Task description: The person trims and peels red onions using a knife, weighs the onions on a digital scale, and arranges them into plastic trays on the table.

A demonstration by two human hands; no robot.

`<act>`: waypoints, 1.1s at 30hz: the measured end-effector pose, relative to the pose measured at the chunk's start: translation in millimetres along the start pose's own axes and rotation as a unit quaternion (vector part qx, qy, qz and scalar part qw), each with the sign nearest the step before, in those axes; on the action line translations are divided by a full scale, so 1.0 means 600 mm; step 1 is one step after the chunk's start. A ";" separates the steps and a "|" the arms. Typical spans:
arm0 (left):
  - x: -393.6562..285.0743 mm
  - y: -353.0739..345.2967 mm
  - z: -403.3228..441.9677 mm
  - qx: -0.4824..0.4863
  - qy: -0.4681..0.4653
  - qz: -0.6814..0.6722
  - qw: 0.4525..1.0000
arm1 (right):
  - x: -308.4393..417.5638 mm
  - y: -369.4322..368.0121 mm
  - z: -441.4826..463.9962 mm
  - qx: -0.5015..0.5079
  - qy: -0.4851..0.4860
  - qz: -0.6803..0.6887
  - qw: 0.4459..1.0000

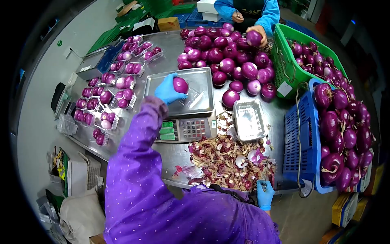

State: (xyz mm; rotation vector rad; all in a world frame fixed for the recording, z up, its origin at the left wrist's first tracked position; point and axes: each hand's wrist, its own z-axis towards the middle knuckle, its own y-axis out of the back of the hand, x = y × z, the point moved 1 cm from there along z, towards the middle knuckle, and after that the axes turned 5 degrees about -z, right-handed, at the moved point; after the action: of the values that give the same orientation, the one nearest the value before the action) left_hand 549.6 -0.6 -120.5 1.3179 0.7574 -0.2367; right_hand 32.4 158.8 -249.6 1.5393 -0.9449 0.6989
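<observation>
My left hand [170, 90], in a blue glove, holds a peeled red onion [180, 85] over the metal pan [154, 83] of a digital scale [191, 129]. A clear plastic tray [197, 99] lies on the pan beneath the onion. My right hand [265, 195], gloved too, is at the table's front edge, closed around a small knife [266, 177] whose thin blade points up. Just beyond it spreads a heap of onion skins [223, 162]. An empty clear tray [250, 120] rests right of the scale.
Packed onion trays [124, 82] fill the table's left side. Many onions [227, 65] are piled behind the scale. A green crate [284, 61] and a blue crate [300, 138] of onions stand at right. Across the table a co-worker [264, 14] holds an onion and a small tool.
</observation>
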 end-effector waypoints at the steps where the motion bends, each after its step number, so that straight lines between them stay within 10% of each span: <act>1: -0.001 0.001 0.008 0.029 0.008 0.051 0.998 | 0.006 0.001 -0.001 0.012 -0.029 0.013 0.999; 6: 0.016 0.010 0.037 0.106 -0.034 0.147 0.983 | 0.032 0.009 -0.006 0.048 -0.117 0.071 0.989; 11: -0.058 0.097 0.068 -0.050 -0.191 -0.020 0.980 | -0.029 -0.010 0.001 0.052 -0.078 0.050 0.994; 17: -0.266 0.170 0.037 0.035 -0.311 -0.188 0.931 | 0.018 -0.009 -0.001 0.069 -0.115 0.117 0.984; 20: -0.355 0.124 0.034 0.119 -0.391 -0.182 0.894 | -0.023 -0.008 -0.004 0.058 -0.132 0.082 0.986; 22: -0.408 0.063 0.020 0.224 -0.385 -0.271 0.853 | -0.021 -0.011 -0.008 -0.010 0.020 -0.014 1.000; 26: -0.532 -0.051 -0.016 0.307 -0.441 -0.228 0.812 | -0.063 -0.031 -0.008 0.032 -0.063 0.053 0.996; 33: -0.707 -0.232 -0.033 0.182 -0.638 0.005 0.748 | -0.043 0.003 -0.027 -0.051 -0.068 0.057 0.995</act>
State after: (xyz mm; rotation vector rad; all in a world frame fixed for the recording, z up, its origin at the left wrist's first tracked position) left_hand 149.1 -127.0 32.1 1.1598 -0.5097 -1.1805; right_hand 19.0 179.3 -267.8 1.4644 -1.1617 0.6220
